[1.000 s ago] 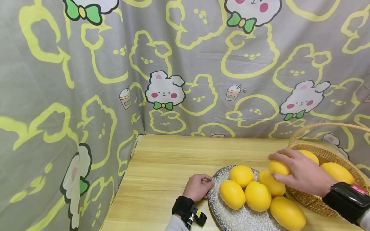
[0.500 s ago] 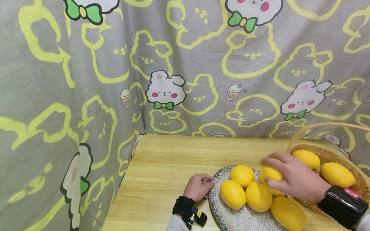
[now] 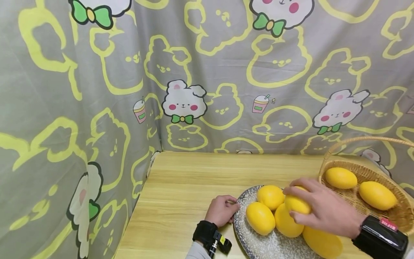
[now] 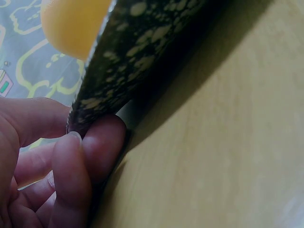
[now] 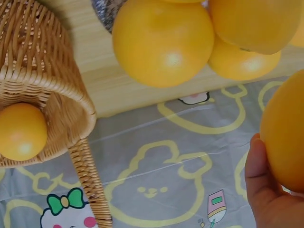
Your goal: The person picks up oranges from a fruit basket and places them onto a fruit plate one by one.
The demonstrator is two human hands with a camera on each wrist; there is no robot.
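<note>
Wicker basket [image 3: 372,172] holds two lemons; speckled plate [image 3: 258,244] holds several.

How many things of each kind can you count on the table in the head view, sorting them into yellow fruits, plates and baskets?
Yellow fruits: 7, namely 4 on the plate, 1 in the right hand's grip, 2 in the basket
Speckled plate: 1
Wicker basket: 1
Total: 9

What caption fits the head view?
Right hand holds a yellow fruit over the plate; left hand grips its rim.
</note>
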